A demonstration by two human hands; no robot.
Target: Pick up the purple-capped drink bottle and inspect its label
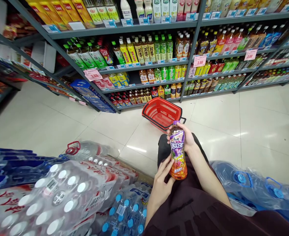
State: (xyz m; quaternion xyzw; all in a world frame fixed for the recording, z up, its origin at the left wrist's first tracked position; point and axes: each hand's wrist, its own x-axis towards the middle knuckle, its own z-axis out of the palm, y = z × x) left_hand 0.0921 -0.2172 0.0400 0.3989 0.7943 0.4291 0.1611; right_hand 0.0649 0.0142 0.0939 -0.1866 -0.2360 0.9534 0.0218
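Between both hands I hold a bottle of iced tea with a purple cap, a purple label and amber liquid, its front turned up toward me. My right hand is wrapped round its upper part, just below the cap. Lower down, my left hand has its fingers against the bottle's left side near the base. Just beyond the bottle, a red shopping basket with black handles stands on the floor. The inside that shows holds no goods; the bottle and my hand hide its near right corner.
Shelves of bottled drinks stand ahead, with pink price signs. At the lower left are stacked shrink-wrapped bottle packs. Large water jugs lie to the right. Blue boxes sit by the shelf end on the tiled floor.
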